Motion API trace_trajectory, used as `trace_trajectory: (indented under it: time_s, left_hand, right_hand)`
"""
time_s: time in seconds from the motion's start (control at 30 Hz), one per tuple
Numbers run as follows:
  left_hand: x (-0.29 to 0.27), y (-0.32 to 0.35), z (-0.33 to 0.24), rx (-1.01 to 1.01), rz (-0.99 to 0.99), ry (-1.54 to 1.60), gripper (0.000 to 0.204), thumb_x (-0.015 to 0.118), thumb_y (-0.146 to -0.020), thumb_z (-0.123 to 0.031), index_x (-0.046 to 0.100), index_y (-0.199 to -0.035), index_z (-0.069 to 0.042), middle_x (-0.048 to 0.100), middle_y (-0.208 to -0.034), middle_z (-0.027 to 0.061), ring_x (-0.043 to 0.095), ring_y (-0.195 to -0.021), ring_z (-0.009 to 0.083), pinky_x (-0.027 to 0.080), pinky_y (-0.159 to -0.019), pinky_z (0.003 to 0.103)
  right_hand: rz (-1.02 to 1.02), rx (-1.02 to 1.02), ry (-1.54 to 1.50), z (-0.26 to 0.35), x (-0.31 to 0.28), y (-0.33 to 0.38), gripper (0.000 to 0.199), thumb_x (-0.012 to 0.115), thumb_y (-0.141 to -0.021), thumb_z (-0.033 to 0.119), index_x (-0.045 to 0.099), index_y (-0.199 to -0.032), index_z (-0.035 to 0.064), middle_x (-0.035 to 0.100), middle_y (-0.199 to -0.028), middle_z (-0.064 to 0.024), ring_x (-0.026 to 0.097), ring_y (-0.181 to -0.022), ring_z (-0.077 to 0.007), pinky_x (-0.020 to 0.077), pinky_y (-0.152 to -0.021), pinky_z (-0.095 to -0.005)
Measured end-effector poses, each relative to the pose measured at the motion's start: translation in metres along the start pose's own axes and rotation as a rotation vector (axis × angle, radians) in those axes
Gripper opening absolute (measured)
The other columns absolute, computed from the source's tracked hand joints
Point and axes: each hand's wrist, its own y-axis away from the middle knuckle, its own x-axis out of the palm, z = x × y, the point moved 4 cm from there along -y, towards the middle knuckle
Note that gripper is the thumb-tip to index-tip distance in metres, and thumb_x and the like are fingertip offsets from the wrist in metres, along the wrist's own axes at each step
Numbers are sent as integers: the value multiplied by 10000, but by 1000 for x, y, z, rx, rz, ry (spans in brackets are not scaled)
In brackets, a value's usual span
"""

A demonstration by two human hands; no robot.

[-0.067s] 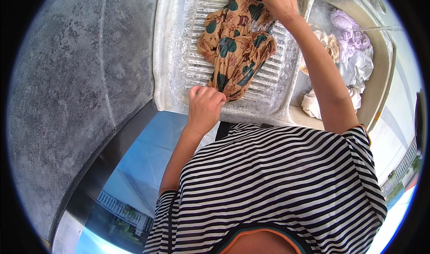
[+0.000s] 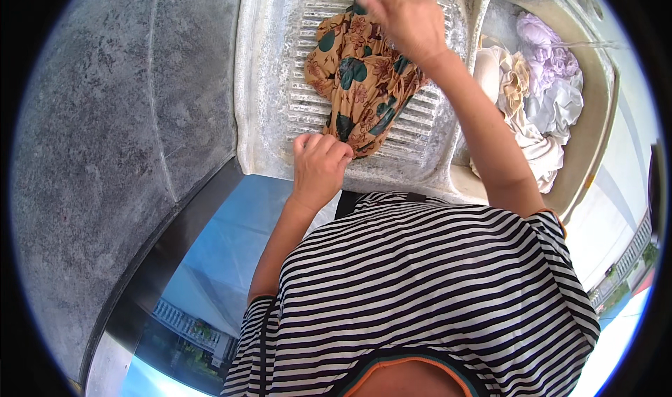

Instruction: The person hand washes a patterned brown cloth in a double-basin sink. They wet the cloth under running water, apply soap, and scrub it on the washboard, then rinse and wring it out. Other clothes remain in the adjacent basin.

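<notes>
A tan garment [image 2: 358,93] printed with dark green shapes and brown flowers lies bunched on the ribbed washboard [image 2: 297,121] of a stone sink. Its near end is pinched in the curled fingers of my left hand [image 2: 322,162], at the board's front edge. Above the garment's far part is my right hand [image 2: 411,25], slightly blurred, with its fingers curled in. Whatever those fingers hold, if anything, is hidden by the hand. The garment's dark band shows beyond it at the top edge.
On the right, the sink basin [image 2: 600,124] holds lilac cloth [image 2: 539,33], white cloth [image 2: 560,107], beige cloth [image 2: 516,79] and cream cloth [image 2: 542,156]. A thin stream of water [image 2: 595,44] runs in from the right. A grey stone counter [image 2: 91,138] borders the left side.
My right hand has come nearer and to the left over the garment, uncovering more cloth in the basin. My left hand stays at the garment's near end.
</notes>
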Motion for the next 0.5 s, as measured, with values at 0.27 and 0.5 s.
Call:
trace_trajectory:
  time_s: [0.27, 0.5]
  left_hand:
    - [-6, -9, 0, 23, 83, 35, 113, 729, -785, -77, 635, -828, -123, 581, -834, 17, 560, -900, 251, 386, -891, 414]
    - [-2, -9, -5, 17, 55, -2, 115, 740, -780, -88, 641, -827, -124, 581, -833, 13, 558, -895, 255, 391, -875, 403]
  right_hand:
    - [-406, -291, 126, -1, 47, -9, 412, 672, -905, 470, 649, -1032, 78, 628, -1077, -104, 566, -1133, -284, 374, -1078, -437]
    - [-267, 243, -214, -91, 6, -49, 475, 660, -919, 503, 634, -1022, 39, 718, -1040, -190, 698, -921, -425, 550, -783, -492]
